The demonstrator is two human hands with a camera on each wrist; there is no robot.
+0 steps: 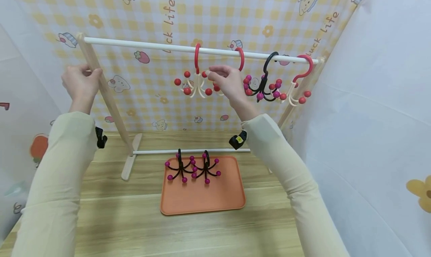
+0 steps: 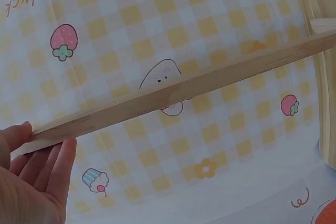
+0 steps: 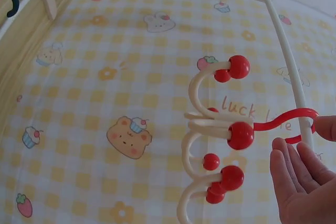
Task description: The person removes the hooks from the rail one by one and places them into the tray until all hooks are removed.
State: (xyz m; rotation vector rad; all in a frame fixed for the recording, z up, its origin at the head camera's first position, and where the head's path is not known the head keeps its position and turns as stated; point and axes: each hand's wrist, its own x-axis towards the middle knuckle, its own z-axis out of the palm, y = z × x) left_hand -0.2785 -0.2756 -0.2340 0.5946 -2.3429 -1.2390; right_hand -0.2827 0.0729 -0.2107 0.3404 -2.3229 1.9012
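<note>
The left hand (image 1: 82, 81) pinches the wooden post (image 1: 109, 103) between thumb and fingers, while the right hand (image 1: 229, 84), its fingers straight and parted from the thumb, is just beside the red-hooked cream hanger (image 1: 197, 82), which hangs leftmost on the white rail (image 1: 144, 45).

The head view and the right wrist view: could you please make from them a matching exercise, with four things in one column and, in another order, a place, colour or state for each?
Column one:
1. Left hand
2. Right hand
3. Top rail
4. Tray

Column two:
A. Orange, on the table
B. Fingers close to a red hook
C. White, with four hangers on it
D. Gripping a wooden post

Right pairs: 1-D, 2-B, 3-C, 4-A
</note>
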